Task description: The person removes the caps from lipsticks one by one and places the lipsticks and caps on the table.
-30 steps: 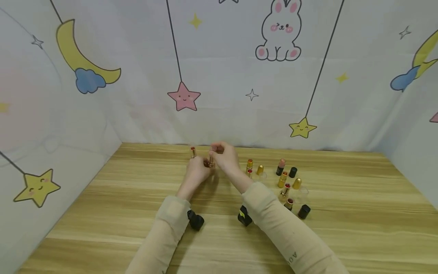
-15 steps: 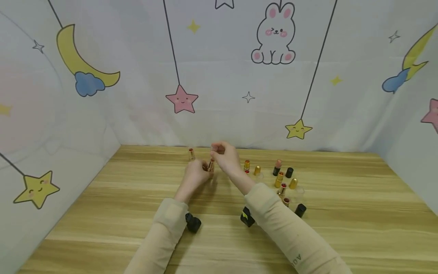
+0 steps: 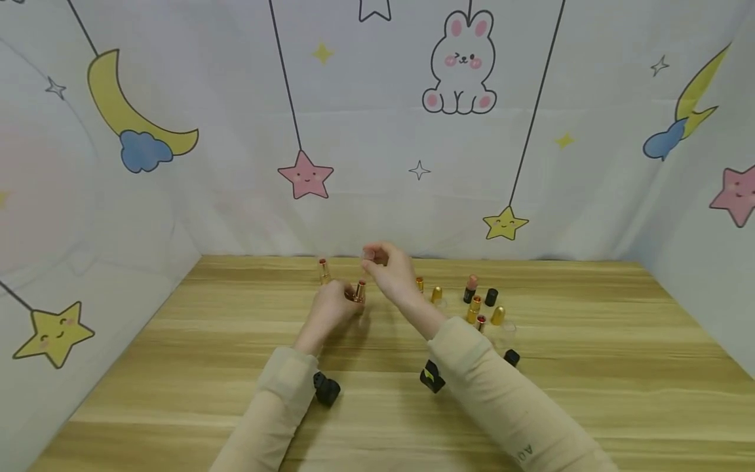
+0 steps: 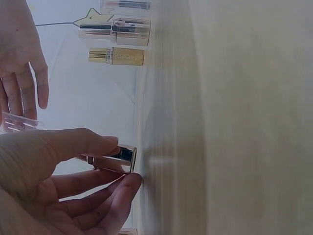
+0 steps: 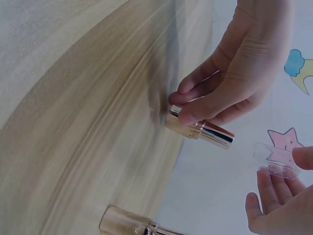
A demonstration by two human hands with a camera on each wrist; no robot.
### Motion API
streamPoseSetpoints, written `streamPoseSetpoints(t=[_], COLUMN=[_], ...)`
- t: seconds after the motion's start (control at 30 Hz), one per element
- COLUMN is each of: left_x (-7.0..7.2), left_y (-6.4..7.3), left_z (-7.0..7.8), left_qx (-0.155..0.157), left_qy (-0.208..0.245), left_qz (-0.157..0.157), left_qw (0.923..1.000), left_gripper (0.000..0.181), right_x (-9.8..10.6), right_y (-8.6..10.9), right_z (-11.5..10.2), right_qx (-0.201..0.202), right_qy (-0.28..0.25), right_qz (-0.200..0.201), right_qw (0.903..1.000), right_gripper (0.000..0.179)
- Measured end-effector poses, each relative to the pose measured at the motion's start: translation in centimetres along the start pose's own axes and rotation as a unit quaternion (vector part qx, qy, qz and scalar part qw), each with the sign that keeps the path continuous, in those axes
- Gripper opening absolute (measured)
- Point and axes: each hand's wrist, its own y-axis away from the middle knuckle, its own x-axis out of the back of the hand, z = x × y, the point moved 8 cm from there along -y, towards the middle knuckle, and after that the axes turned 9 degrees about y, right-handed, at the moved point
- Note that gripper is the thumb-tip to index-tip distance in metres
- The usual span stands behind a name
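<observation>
Low over the table, my left hand (image 3: pixel 333 305) pinches the base of a gold lipstick (image 3: pixel 360 288) between thumb and fingers. The lipstick stands roughly upright and its red tip shows. Above it, my right hand (image 3: pixel 392 272) holds a clear cap (image 3: pixel 368 254) by thumb and fingertips. In the right wrist view a gap separates the clear cap (image 5: pixel 279 159) from the end of the lipstick (image 5: pixel 215 134). Just behind the left hand stands another gold lipstick (image 3: pixel 324 270) with a red tip, uncapped.
Several uncapped lipsticks, such as a pink one (image 3: pixel 471 287) and a gold one (image 3: pixel 474 309), stand right of the hands. Beside them are a black cap (image 3: pixel 491 297) and a gold cap (image 3: pixel 498 315). Black objects (image 3: pixel 326 389) lie near both forearms. A printed curtain (image 3: pixel 377 216) closes off the back.
The clear cap has come up off the lipstick in the right hand. The left hand has lowered the lipstick slightly, widening the gap. The head view has shifted a little.
</observation>
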Motion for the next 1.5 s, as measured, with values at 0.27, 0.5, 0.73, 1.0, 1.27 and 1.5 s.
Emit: streamPoseSetpoints(t=[0.27,0.5,0.73,1.0,1.27,1.5], left_x=[-0.4,-0.6,-0.9,-1.7,-2.6,-3.3], left_y=[0.4,0.9,1.4,2.2,2.5,2.7], left_z=[0.3,0.6,0.9,1.7,2.6,3.1], left_qx=[0.010,-0.008,-0.012,-0.022,-0.044,-0.056], left_qy=[-0.003,-0.015,-0.037,-0.026,-0.029,-0.018], left_qz=[-0.024,-0.039,-0.048,-0.077,-0.088,-0.103], left_qw=[0.9997,0.9991,0.9981,0.9965,0.9948,0.9930], left_gripper=[0.017,0.015,0.013,0.012,0.012,0.014], right_x=[1.4,2.7,3.7,4.8,5.8,6.7], right_y=[1.0,2.4,3.4,4.8,6.1,6.9], right_z=[-0.8,-1.7,-1.1,-0.4,0.4,1.5], right_qx=[0.026,0.048,0.057,0.069,0.074,0.082], right_qy=[0.009,0.015,0.040,0.078,0.126,0.165], right_qz=[-0.009,-0.026,-0.045,-0.055,-0.061,-0.065], right_qw=[0.9996,0.9984,0.9966,0.9930,0.9874,0.9807], right_gripper=[0.029,0.029,0.029,0.028,0.027,0.024])
